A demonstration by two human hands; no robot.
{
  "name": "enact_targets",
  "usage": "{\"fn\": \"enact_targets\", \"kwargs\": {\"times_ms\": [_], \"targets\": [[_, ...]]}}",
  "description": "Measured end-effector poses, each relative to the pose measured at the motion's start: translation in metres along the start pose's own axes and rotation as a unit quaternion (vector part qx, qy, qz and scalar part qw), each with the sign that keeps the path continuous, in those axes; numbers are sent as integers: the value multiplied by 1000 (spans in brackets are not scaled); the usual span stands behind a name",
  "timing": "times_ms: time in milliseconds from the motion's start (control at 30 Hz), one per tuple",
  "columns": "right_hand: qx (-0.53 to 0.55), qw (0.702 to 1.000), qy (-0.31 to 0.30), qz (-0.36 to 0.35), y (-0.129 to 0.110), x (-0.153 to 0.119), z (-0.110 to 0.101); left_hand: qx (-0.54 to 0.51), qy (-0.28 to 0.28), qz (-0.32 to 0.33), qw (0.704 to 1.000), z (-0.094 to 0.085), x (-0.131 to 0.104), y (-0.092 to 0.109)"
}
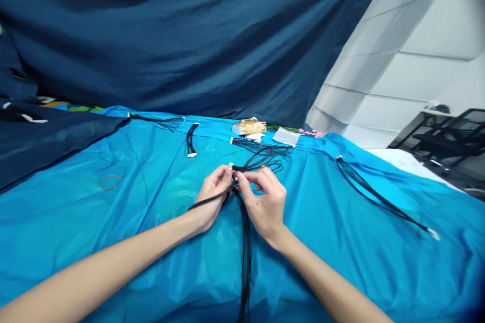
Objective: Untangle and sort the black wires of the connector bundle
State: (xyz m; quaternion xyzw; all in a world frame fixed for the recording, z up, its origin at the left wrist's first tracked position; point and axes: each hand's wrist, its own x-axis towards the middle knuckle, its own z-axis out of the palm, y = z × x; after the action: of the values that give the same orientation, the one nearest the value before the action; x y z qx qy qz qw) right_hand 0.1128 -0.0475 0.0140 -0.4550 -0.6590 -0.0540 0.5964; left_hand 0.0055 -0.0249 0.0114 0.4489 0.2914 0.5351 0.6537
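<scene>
At the middle of the head view, my left hand (212, 197) is closed on a bundle of black wires (245, 257), one loop of which crosses the wrist. A small white connector (231, 166) pokes up by the left fingertips. My right hand (266, 201) pinches at the same spot, thumb and forefinger on the wires just below the connector. Exactly what lies between the fingertips is partly hidden. From the hands the bundle hangs toward the near edge. Just beyond them lies another black wire harness (261, 149) with white connectors.
More black harnesses lie on the blue cloth (94, 242): a long one (373, 193) at right, a short one (190, 140), and one (157, 119) at far left. A gold packet (250, 125) and a white sheet (286, 136) sit at the back. A rubber band (109, 182) lies left.
</scene>
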Motion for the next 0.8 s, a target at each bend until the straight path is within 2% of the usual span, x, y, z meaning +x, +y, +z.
{"fn": "enact_targets", "kwargs": {"times_ms": [233,533,667,800], "targets": [[23,998,0,55,-4,0,2,25,10,32,999,-3,2,-4],[9,1000,8,24,-5,-1,2,75,0,61,995,-6,3,-8],[6,1000,-2,21,-4,-2,3,65,4,48,997,-6,3,-9],[8,999,-31,10,1,1,2,11,-10,3,1000,-6,3,-6]]}}
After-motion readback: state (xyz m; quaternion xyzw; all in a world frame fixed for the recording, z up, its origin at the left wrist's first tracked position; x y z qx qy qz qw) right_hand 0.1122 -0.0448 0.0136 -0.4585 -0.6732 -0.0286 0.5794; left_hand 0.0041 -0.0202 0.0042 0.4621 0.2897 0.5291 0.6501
